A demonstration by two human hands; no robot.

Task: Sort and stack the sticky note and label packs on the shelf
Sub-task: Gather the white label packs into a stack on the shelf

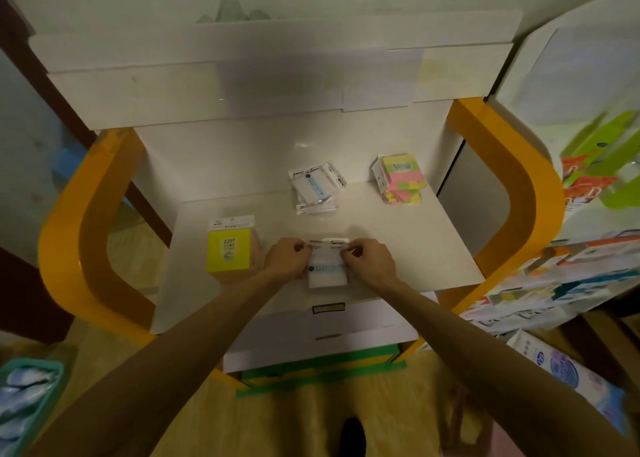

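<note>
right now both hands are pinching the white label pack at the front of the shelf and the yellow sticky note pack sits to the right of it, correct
Not quite. The left hand and right hand do pinch the white label pack at the front of the shelf, but the head view shows the yellow sticky note pack to its left, not its right.

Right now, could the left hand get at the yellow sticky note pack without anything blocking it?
Probably yes: the yellow sticky note pack lies just beside the left hand with nothing between them, though that hand would first have to release the white label pack.
</note>
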